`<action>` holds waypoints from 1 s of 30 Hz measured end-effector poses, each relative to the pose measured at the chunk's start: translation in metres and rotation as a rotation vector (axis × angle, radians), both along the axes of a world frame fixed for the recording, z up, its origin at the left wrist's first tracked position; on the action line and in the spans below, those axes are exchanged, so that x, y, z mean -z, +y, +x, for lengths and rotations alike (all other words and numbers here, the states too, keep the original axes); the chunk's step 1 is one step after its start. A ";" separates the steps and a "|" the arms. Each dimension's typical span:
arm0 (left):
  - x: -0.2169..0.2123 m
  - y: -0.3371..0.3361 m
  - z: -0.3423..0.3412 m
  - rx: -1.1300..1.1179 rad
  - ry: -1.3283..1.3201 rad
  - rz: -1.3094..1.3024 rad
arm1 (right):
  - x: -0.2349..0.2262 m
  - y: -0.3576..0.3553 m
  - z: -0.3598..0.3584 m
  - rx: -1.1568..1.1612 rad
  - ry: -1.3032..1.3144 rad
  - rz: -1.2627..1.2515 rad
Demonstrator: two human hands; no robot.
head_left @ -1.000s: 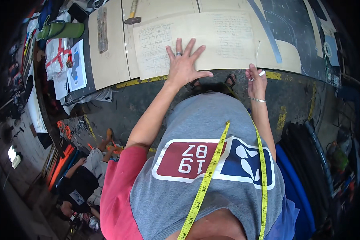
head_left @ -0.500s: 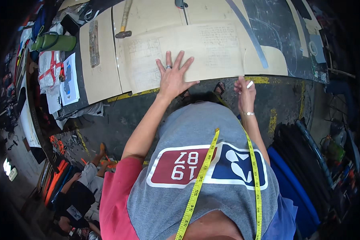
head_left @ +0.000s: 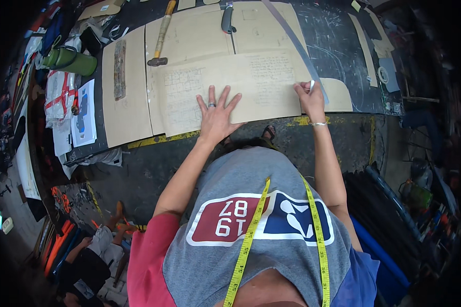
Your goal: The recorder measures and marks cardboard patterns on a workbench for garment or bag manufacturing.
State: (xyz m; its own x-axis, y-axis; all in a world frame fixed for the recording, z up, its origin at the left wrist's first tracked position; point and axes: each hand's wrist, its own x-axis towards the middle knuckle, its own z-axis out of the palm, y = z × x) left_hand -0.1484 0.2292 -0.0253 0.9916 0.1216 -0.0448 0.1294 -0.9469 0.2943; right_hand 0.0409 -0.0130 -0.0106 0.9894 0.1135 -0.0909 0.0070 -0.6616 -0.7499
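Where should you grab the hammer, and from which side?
I'd take the hammer around the middle of its tan handle, coming from above and closing across it from left and right. It lies on the cardboard, slim handle uncovered and pointing away from the person, with the wider dark head nearer.

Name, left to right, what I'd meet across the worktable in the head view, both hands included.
Green bottle, narrow mottled brown bar, hammer, left hand, right hand, narrow tan strip.
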 end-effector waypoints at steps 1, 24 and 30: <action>-0.002 0.002 -0.001 -0.013 0.009 -0.009 | -0.001 0.004 0.004 -0.021 0.019 -0.041; -0.035 0.021 0.003 -0.064 -0.224 -0.137 | -0.050 -0.028 0.085 -0.007 -0.232 0.350; -0.040 0.026 0.034 -0.218 -0.248 -0.105 | -0.054 -0.099 0.195 0.279 -0.280 0.172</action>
State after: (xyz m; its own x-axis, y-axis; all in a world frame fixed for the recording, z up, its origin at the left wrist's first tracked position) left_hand -0.1142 0.2547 0.0147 0.9251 0.3388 0.1712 0.2371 -0.8680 0.4363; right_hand 0.2357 -0.1122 0.0432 0.9682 -0.1718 0.1819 0.0641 -0.5326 -0.8440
